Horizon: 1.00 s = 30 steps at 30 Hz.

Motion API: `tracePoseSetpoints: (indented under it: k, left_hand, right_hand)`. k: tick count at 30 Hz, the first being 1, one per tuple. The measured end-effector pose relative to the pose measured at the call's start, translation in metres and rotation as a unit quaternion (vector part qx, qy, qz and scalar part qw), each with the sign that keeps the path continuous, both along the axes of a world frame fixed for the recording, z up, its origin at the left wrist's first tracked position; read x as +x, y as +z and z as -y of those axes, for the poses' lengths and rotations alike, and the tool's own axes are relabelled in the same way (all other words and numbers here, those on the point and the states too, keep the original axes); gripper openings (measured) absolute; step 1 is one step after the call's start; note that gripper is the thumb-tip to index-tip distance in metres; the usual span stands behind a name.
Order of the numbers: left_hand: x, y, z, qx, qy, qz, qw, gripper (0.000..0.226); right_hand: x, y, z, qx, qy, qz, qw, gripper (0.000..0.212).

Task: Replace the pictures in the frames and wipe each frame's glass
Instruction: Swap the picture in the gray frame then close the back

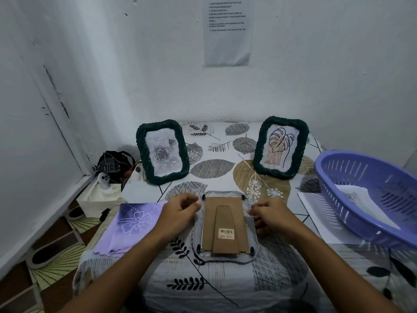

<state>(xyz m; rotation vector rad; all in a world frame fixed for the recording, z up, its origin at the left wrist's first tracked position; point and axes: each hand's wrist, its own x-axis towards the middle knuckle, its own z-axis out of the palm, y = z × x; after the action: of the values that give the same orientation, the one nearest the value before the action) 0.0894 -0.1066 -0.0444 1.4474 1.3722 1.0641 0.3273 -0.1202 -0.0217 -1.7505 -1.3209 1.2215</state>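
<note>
A picture frame (224,224) lies face down in the middle of the table, its brown cardboard back and folded stand facing up, with small black clips at the corners. My left hand (180,210) is at its left edge with curled fingers touching the rim. My right hand (269,214) is curled at its right edge. Two dark green woven frames stand at the back: the left frame (162,152) shows a rose picture, the right frame (281,146) a leaf drawing. A purple cloth (130,227) with a flower print lies left of the face-down frame.
A purple plastic basket (372,195) with paper inside sits at the right, on a white sheet (316,213). A dark bag (112,164) and a white box (99,197) stand off the table's left. White walls close in behind and left.
</note>
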Motion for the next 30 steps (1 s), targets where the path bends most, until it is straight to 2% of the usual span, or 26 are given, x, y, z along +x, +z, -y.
tracePoseSetpoints:
  k: [4,6,9,12,14,17,24,30]
  left_hand:
    - [-0.005,-0.003,-0.005,0.001,-0.004,-0.02,1.0,0.01]
    - [-0.009,-0.005,-0.011,0.046,-0.002,-0.083,0.995,0.011]
    - [-0.009,-0.001,-0.026,0.13,-0.001,-0.207,0.97,0.013]
    - [-0.007,0.002,-0.048,0.163,-0.024,-0.271,0.949,0.017]
    - [-0.004,0.001,-0.06,0.168,-0.064,-0.302,0.936,0.021]
    - [-0.002,-0.001,-0.072,0.158,-0.086,-0.309,0.934,0.02]
    - [-0.01,-0.011,-0.084,0.171,-0.124,-0.298,0.931,0.018]
    - [-0.012,-0.015,-0.091,0.192,-0.143,-0.292,0.926,0.02]
  right_hand:
    - [0.0,-0.001,-0.001,0.004,0.01,0.021,1.0,0.017]
    - [0.001,-0.003,-0.006,0.046,0.012,0.078,0.996,0.017]
    - [0.002,-0.005,-0.021,0.14,0.017,0.157,0.977,0.03]
    - [0.004,-0.006,-0.04,0.195,0.043,0.175,0.964,0.028]
    - [0.005,-0.008,-0.051,0.192,0.077,0.176,0.962,0.028]
    - [0.005,-0.012,-0.062,0.171,0.112,0.175,0.963,0.029]
    - [0.01,-0.02,-0.071,0.162,0.119,0.174,0.964,0.026]
    - [0.018,-0.018,-0.078,0.124,0.141,0.138,0.973,0.027]
